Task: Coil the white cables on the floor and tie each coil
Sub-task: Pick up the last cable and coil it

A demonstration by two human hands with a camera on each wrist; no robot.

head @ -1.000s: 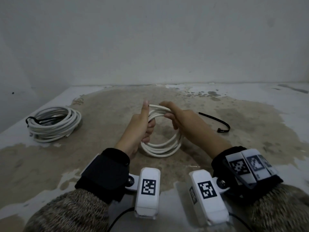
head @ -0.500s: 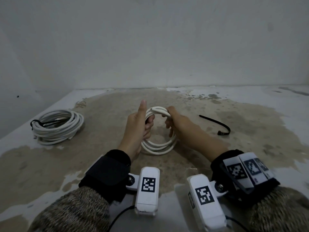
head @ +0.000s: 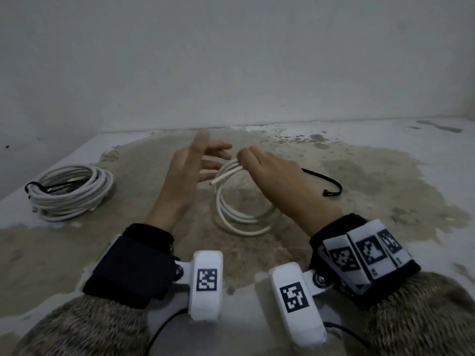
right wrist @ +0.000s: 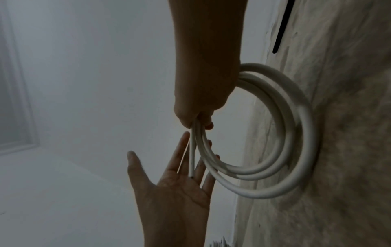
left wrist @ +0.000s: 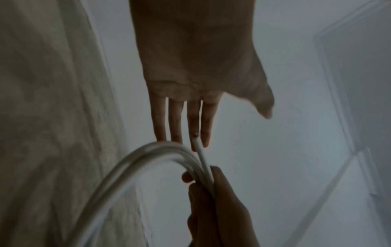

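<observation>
A: Head view first — anything hidden?

B: The right hand [head: 272,173] covers the top of the small white coil [head: 239,214]; its lower loops touch the stained floor [head: 385,196]. The black tie [head: 331,185] is partly behind that wrist. A tied coil [head: 69,191] lies well apart at far left, near the wall.

A: Left wrist view?

B: Dim. The left hand [left wrist: 190,66] is flat, fingers straight, holding nothing; the cable's cut end [left wrist: 196,142] reaches its fingertips.

A: Right wrist view?

B: Right fingers pinch smooth round strands together; the ring hangs between the hand and the rough floor, beside bare wall.
</observation>
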